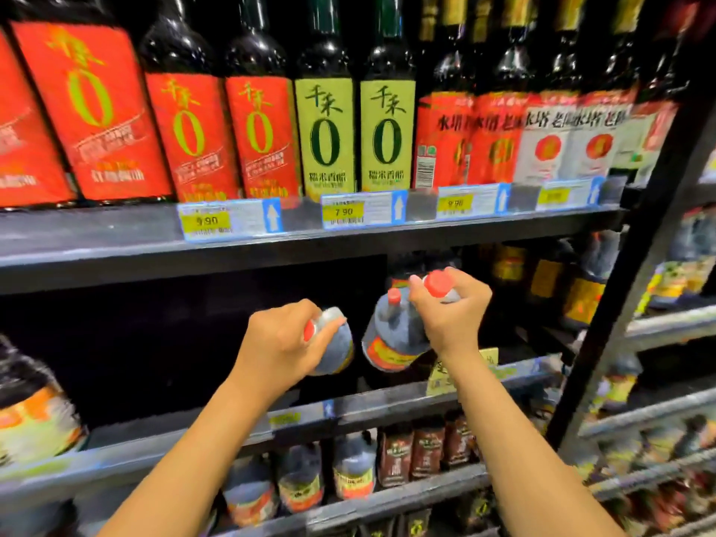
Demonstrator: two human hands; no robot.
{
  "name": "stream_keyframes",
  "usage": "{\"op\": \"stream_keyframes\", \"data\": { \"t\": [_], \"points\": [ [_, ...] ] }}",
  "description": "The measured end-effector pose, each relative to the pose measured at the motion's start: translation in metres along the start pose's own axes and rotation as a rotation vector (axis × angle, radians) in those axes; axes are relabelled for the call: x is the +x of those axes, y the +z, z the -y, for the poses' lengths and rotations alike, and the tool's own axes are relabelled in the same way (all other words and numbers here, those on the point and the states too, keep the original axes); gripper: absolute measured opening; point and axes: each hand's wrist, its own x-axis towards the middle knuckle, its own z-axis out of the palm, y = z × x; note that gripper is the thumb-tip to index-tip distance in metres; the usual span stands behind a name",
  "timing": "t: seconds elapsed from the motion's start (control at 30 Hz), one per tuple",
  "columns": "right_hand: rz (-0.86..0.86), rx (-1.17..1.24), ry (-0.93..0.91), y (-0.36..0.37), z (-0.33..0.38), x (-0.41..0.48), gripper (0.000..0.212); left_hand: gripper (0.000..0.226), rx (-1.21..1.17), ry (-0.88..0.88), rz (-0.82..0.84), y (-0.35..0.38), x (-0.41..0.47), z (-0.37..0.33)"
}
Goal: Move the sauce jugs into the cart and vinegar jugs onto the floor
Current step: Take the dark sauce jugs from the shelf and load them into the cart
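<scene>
Both my hands reach into the middle shelf (pixel 348 405) of a shop rack. My left hand (pixel 283 339) is closed around the neck of a dark jug (pixel 337 343) with a red cap, and the jug tilts to the right. My right hand (pixel 451 308) grips the red-capped top of a second dark jug (pixel 391 339), which has an orange label and leans to the left. A third red cap (pixel 394 295) shows just left of my right hand. The two jugs hang close together above the shelf's front edge. No cart or floor is in view.
The upper shelf (pixel 116 250) carries tall dark bottles with red and green labels (pixel 325 137) and yellow price tags. More dark jugs (pixel 348 470) stand on the lower shelf, another (pixel 35 412) at far left. A black upright post (pixel 635 265) separates the neighbouring rack on the right.
</scene>
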Motion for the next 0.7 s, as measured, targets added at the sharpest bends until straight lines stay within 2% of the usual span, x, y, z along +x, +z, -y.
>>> {"op": "stream_keyframes", "data": {
  "t": [0.27, 0.4, 0.53, 0.7],
  "points": [
    [0.246, -0.011, 0.102, 0.038, -0.038, -0.016, 0.055, 0.045, -0.07, -0.251, 0.16, 0.002, 0.0, 0.033],
    [0.338, 0.005, 0.303, 0.05, -0.046, -0.006, 0.055, 0.055, -0.094, -0.408, 0.297, 0.008, 0.011, 0.043],
    [0.295, -0.026, 0.358, 0.059, -0.055, 0.002, 0.038, 0.034, -0.128, -0.509, 0.279, 0.022, 0.018, 0.029],
    [0.227, -0.053, 0.458, 0.061, -0.066, 0.002, 0.029, 0.055, -0.1, -0.679, 0.334, 0.048, 0.023, 0.034]
  ]
}}
